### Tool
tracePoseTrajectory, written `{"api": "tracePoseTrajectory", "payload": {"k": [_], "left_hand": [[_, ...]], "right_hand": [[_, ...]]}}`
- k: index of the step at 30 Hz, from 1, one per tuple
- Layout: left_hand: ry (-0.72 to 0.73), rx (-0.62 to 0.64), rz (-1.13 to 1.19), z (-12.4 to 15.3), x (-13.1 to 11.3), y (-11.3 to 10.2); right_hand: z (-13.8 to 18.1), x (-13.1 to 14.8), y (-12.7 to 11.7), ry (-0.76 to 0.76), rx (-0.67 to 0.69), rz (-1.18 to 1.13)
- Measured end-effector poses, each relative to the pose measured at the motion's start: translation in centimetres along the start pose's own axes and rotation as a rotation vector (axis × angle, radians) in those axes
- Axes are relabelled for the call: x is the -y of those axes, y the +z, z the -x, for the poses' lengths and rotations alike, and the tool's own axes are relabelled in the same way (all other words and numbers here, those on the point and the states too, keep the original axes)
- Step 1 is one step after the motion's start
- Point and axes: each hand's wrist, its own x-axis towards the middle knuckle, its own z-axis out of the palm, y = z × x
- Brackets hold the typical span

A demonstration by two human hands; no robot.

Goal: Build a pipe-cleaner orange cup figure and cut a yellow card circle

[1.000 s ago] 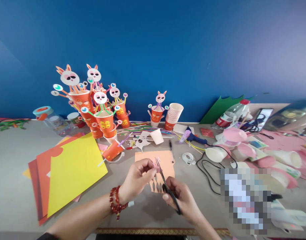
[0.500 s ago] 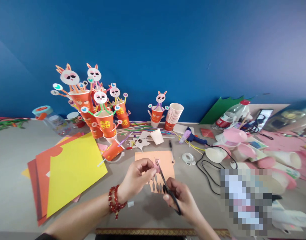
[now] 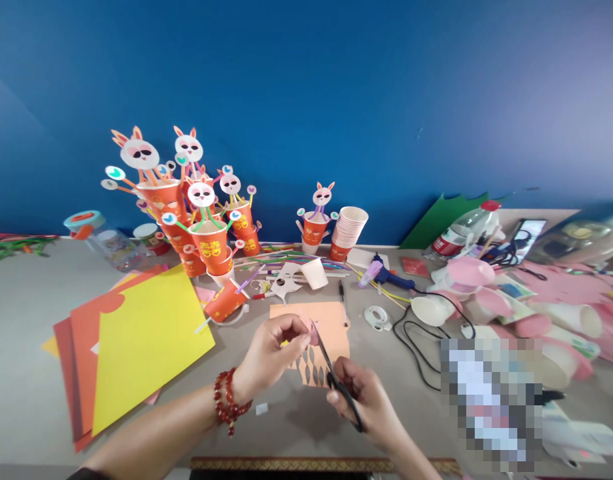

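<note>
A small pink piece of paper [image 3: 313, 333] is pinched between the thumb and fingers of my left hand [image 3: 276, 350], which wears red beads [image 3: 229, 400] at the wrist. My right hand [image 3: 363, 397] grips black-handled scissors [image 3: 339, 385], their blades angled up to the left and meeting the edge of the pink paper. Both hands hover over a peach sheet of paper [image 3: 331, 320] with leaf-shaped cutouts through which the grey table shows. Close below my left wrist lies a white scrap [image 3: 262, 409].
Left stand red cups with rabbit faces [image 3: 209, 243] behind yellow paper [image 3: 151, 347]. Straws [image 3: 286, 257], a cup stack [image 3: 350, 227] and a blue glue gun [image 3: 393, 279] lie behind. A tape roll [image 3: 377, 317], black cord [image 3: 406, 347] and pink-white cups [image 3: 491, 300] sit to the right.
My left hand has shifted very slightly, and the pink paper has turned a little against the scissor blades. Everything else stays in place.
</note>
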Motion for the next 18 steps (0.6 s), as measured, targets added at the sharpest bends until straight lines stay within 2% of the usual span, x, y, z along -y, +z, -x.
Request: {"api": "tracePoseTrajectory", "payload": {"k": [18], "left_hand": [[0.035,0.021,0.006,-0.26,-0.26,-0.42]], "right_hand": [[-0.03,0.04,-0.20,-0.003,0.002,0.054]]}}
